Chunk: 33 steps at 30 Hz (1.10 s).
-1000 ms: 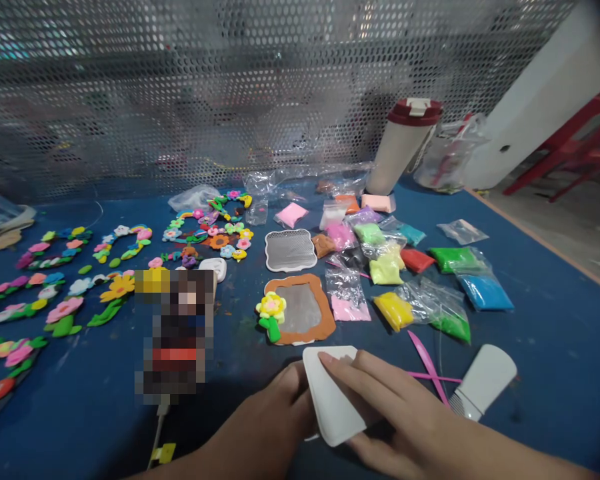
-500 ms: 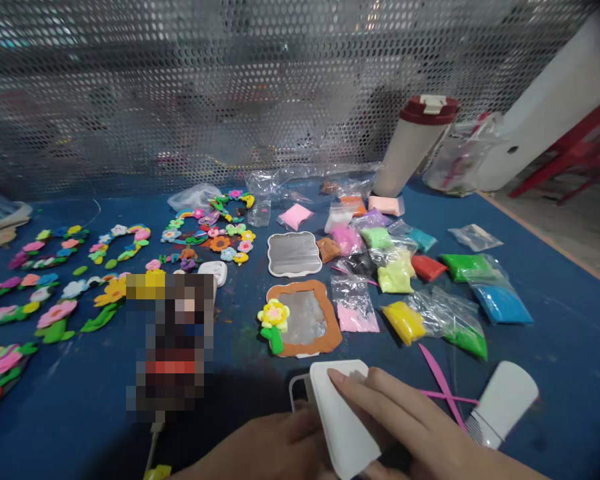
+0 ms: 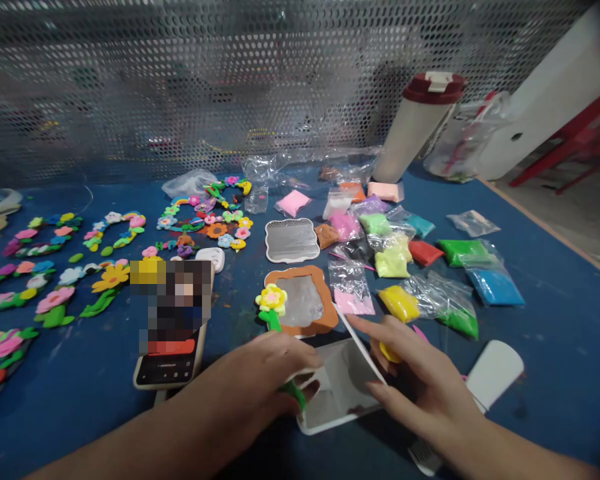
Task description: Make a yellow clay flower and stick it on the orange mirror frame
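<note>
A white-framed mirror tray (image 3: 330, 417) lies flat on the blue table near me. My left hand (image 3: 265, 380) curls over its left edge, fingers closed, with a small green clay piece (image 3: 296, 398) at the fingertips. My right hand (image 3: 420, 380) holds a thin white plate (image 3: 360, 347) tilted up on edge above the tray, fingers along its back. A yellow clay lump (image 3: 387, 353) shows just under those fingers. The tray's shiny inner surface is uncovered.
A phone (image 3: 173, 363) lies to the left. Beyond the hands are a brown-framed mirror with a yellow flower (image 3: 300, 300), another white mirror (image 3: 291, 240), several bags of coloured clay (image 3: 450, 313), a tumbler (image 3: 420, 127), a white cap (image 3: 493, 367) and clay flowers (image 3: 55, 307). Perforated metal wall behind.
The white plate lay flat under my right hand; it is now lifted on edge, uncovering the mirror tray. My left hand has moved onto the tray's left edge.
</note>
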Each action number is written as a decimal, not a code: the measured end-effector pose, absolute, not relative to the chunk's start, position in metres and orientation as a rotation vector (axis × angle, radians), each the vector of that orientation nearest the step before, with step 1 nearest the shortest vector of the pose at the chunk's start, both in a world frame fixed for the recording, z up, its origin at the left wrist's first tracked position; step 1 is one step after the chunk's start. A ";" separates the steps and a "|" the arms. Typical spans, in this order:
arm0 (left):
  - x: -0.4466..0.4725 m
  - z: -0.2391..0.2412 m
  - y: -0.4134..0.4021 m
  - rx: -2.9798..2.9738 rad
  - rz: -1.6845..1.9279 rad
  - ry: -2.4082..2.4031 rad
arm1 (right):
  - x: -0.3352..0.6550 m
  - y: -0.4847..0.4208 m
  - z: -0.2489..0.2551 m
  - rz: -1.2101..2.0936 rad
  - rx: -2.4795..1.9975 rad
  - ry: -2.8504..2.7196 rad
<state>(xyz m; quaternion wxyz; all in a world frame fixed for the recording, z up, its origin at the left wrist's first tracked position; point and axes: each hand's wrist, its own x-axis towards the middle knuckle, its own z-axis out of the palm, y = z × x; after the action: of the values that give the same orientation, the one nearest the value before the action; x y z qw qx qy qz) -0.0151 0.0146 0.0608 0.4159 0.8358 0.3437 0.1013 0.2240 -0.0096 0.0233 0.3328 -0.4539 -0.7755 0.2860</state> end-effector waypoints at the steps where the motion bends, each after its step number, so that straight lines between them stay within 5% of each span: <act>1: -0.015 0.060 0.016 2.026 0.275 0.890 | 0.224 -0.010 0.023 0.768 -1.186 -2.017; 14: -0.007 0.063 0.009 2.429 -0.514 1.025 | 0.222 -0.011 0.025 0.873 -1.196 -1.995; 33: -0.009 0.085 0.006 2.183 -0.092 0.854 | 0.218 -0.019 0.029 0.941 -1.125 -2.094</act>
<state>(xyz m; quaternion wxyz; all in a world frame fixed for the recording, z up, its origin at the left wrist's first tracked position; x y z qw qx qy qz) -0.0088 0.0057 0.0854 0.3873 0.8580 0.3354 -0.0360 0.2176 -0.0192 0.0285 0.2884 -0.4212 -0.7843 0.3525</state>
